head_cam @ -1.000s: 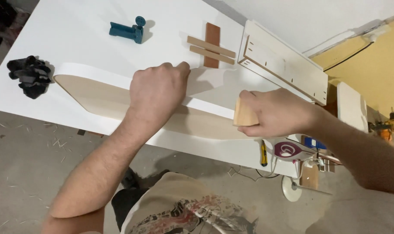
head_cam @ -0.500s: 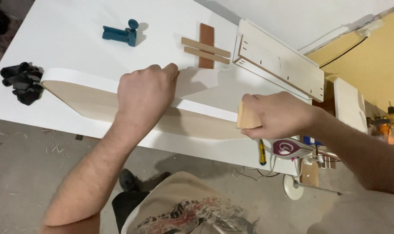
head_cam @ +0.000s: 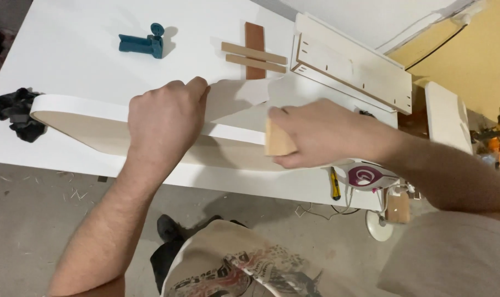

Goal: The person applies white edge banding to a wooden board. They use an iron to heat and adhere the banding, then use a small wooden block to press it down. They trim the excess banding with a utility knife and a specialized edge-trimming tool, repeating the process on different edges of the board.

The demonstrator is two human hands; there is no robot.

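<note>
A long curved board (head_cam: 90, 129) with a white edge and pale wooden face stands on its edge on the white table (head_cam: 68, 60). My left hand (head_cam: 164, 118) grips the board's top edge near its middle. My right hand (head_cam: 316, 135) holds a small wooden block (head_cam: 277, 142) pressed against the board's face, just right of my left hand. The right end of the board is hidden behind my right hand.
A teal clamp-like tool (head_cam: 142, 43) and three crossed wooden strips (head_cam: 254, 52) lie farther back. A white slotted panel (head_cam: 351, 63) sits at the back right. A black glove (head_cam: 16, 113) rests at the left edge. A clothes iron (head_cam: 365, 176) and yellow tool (head_cam: 334, 184) lie below the table.
My right hand with the block has slid left along the board towards my left hand. My left hand keeps its grip on the top edge.
</note>
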